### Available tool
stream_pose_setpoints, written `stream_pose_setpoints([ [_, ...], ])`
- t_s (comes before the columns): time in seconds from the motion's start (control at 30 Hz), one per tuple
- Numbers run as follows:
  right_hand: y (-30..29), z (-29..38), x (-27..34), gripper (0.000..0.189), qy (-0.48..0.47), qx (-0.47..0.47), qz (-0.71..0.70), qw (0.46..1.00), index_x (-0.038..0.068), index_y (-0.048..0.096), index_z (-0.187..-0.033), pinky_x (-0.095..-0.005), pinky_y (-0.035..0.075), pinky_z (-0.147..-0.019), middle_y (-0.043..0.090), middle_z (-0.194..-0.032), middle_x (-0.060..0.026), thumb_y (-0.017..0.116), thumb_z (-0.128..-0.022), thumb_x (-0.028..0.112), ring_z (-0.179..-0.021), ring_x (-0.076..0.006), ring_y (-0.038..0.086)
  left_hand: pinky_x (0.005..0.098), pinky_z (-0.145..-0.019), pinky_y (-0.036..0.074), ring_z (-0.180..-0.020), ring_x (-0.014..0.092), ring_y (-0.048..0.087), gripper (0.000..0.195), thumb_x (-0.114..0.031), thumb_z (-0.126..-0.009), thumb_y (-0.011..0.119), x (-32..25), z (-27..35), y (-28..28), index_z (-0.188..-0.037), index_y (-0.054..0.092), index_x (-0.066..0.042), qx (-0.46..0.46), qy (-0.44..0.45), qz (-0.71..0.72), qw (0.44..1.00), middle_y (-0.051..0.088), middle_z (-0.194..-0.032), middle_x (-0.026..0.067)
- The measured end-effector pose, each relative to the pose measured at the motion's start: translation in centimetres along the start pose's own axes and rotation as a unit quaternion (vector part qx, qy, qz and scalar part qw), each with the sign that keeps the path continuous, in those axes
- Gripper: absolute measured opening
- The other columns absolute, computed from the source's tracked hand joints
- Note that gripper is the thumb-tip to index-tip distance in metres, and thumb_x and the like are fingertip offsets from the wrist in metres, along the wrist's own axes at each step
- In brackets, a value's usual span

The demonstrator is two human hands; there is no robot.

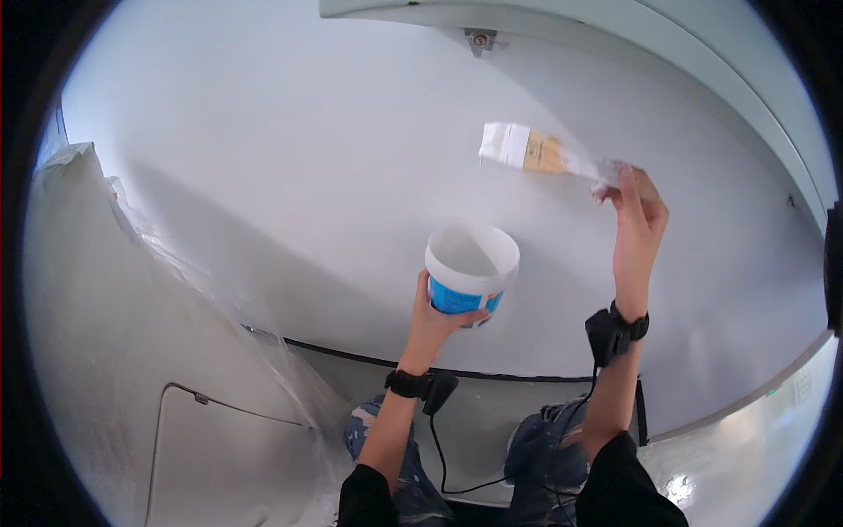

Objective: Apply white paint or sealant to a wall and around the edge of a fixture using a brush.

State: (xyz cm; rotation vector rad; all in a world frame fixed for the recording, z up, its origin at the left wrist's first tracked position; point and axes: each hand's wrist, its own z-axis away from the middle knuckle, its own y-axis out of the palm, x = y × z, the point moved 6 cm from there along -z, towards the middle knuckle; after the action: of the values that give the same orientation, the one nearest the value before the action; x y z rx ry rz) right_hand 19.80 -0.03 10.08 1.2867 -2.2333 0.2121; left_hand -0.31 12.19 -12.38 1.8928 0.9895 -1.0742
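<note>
A white plastic tub (pixel 465 293) with a blue printed label is gripped near its base by my left hand (pixel 442 323), its open top facing up. Inside, the tub's walls look white; its bottom cannot be made out. Up and to the right of it, my right hand (pixel 635 197) holds the narrow end of a flat brush (pixel 543 151), partly blurred. The brush's broad white end points left, and a tan band with dark writing crosses its middle. The broad end is over the pale, smooth panel (pixel 316 165); whether it touches cannot be told.
Clear plastic film (pixel 191 270) hangs along the panel's left side, beside a pale surface with a hatch outline (pixel 217 454). A small metal bracket (pixel 481 41) sits near the top, under a curved ledge (pixel 560 16). Black cables run from the wrist straps past my knees.
</note>
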Motion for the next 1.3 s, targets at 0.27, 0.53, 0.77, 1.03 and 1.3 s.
stream_pose_setpoints([
  [0.27, -1.9, -2.8, -1.0, 0.029, -0.034, -0.049, 0.028, 0.998, -0.009, 0.065, -0.080, -0.0299, 0.045, -0.071, 0.062, -0.096, -0.0095, 0.058, -0.096, 0.015, -0.077, -0.0148, 0.055, 0.0405, -0.090, 0.053, -0.114, 0.026, 0.056, 0.101, -0.013, -0.051, 0.094, -1.2, -1.5, 0.4, -0.133, 0.034, -0.008, -0.021, -0.012, 0.010, 1.000, 0.054, -0.124, 0.0143],
  [0.53, -3.1, -2.0, 3.2, 0.022, -0.083, -0.089, 0.057, 0.991, -0.008, 0.067, -0.083, -0.0243, 0.043, -0.069, 0.065, -0.094, -0.0092, 0.060, -0.094, 0.009, -0.076, -0.0117, 0.056, 0.0380, -0.086, 0.057, -0.112, 0.024, 0.057, 0.101, -0.008, -0.051, 0.093, -1.8, -0.1, 0.3, -0.132, 0.034, -0.009, -0.038, -0.029, 0.045, 0.998, 0.053, -0.125, 0.0129],
  [0.77, 2.9, -2.5, 1.0, 0.020, -0.054, -0.005, 0.039, 0.998, -0.008, 0.066, -0.085, -0.0218, 0.042, -0.065, 0.066, -0.091, -0.0068, 0.061, -0.093, 0.010, -0.071, -0.0089, 0.053, 0.0384, -0.090, 0.053, -0.113, 0.023, 0.055, 0.103, -0.008, -0.048, 0.095, 2.2, 6.9, -5.7, -0.133, 0.037, -0.007, -0.067, -0.059, -0.009, 0.996, 0.053, -0.126, 0.0114],
  [1.03, -4.8, -3.0, 3.8, 0.030, -0.075, -0.133, 0.108, 0.982, -0.008, 0.065, -0.077, -0.0247, 0.041, -0.073, 0.064, -0.092, -0.0090, 0.060, -0.095, 0.015, -0.080, -0.0126, 0.056, 0.0380, -0.093, 0.050, -0.114, 0.023, 0.055, 0.108, -0.008, -0.046, 0.095, 3.9, 12.4, -11.2, -0.136, 0.036, -0.005, -0.133, -0.069, -0.029, 0.988, 0.054, -0.125, 0.0112],
  [1.3, -0.7, -5.5, 2.4, 0.027, -0.079, -0.073, 0.113, 0.988, -0.010, 0.064, -0.084, -0.0224, 0.042, -0.063, 0.066, -0.088, -0.0068, 0.061, -0.095, 0.015, -0.070, -0.0084, 0.053, 0.0402, -0.096, 0.048, -0.115, 0.025, 0.054, 0.109, -0.010, -0.046, 0.096, 4.7, 12.7, -12.0, -0.137, 0.035, -0.004, -0.124, -0.052, -0.042, 0.990, 0.052, -0.128, 0.0111],
])
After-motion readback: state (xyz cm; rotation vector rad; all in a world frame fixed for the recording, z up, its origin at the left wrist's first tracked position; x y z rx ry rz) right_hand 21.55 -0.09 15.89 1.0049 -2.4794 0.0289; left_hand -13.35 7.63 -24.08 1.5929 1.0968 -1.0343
